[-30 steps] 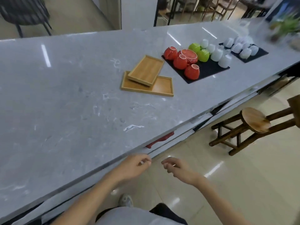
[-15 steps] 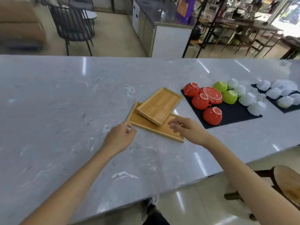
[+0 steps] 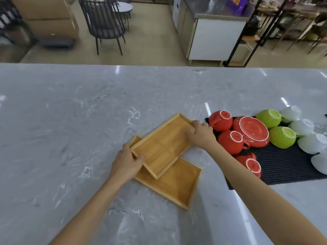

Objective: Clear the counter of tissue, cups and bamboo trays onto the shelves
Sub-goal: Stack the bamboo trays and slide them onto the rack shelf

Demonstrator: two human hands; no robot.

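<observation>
Head view: left hand and right hand each clamp opposite ends of top tray, lying crosswise on bottom tray, on counter beside upturned cups.

Big grey marble counter up front, ceiling lights streaking across it. Behind it a beige floor, a dark slatted chair by a small round table, and a white cabinet (steel top). Black shelf frame to the right, rest is blurry.
</observation>
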